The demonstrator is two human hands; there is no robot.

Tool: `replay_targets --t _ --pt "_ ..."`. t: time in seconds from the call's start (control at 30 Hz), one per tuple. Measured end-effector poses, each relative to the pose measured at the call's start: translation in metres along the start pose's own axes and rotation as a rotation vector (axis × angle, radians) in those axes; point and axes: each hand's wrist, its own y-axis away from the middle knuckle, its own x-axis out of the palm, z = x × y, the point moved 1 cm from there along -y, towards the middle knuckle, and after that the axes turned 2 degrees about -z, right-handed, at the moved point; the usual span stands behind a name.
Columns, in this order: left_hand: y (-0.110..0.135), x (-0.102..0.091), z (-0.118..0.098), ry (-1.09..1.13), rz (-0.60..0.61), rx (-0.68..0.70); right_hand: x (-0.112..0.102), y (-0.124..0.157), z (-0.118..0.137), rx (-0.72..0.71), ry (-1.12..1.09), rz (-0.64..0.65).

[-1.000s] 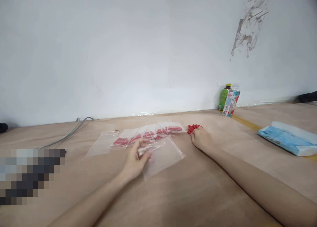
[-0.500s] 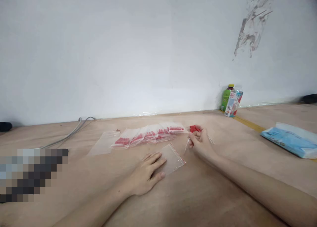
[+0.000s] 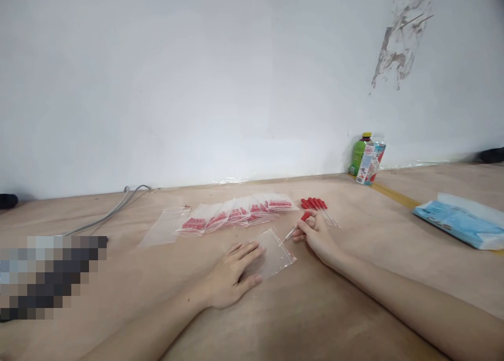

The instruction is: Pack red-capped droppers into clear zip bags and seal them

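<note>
Head view: our left hand [image 3: 232, 274] lies flat, fingers spread, pinning a limp clear zip bag [image 3: 277, 251] to the smooth brown table [image 3: 295, 319]; whether its mouth gapes, we cannot tell. Best to press it taut and slide the thin red-capped dropper [image 3: 298, 225], pinched between our right hand [image 3: 315, 236] fingers, in stem-first.

1. Clear zip bag [image 3: 275, 253]: empty, lying flat, its red-striped mouth facing 2 o'clock, its near end under the left hand [image 3: 232, 274].
2. Dropper [image 3: 295, 228]: red bulb, clear stem, pinched in the right hand [image 3: 315, 235], tip pointing to 8 o'clock at the bag's mouth.
</note>
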Motion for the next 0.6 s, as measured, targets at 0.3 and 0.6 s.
replay_targets --t 0.3,0.6 --pt "-0.001 0.0 -0.001 0.022 -0.037 0.041 -0.008 0.009 0.008 0.141 0.067 0.539" --pt "-0.003 -0.005 -0.002 0.061 -0.001 0.058 -0.006 -0.001 0.014 0.231 0.256 0.843"
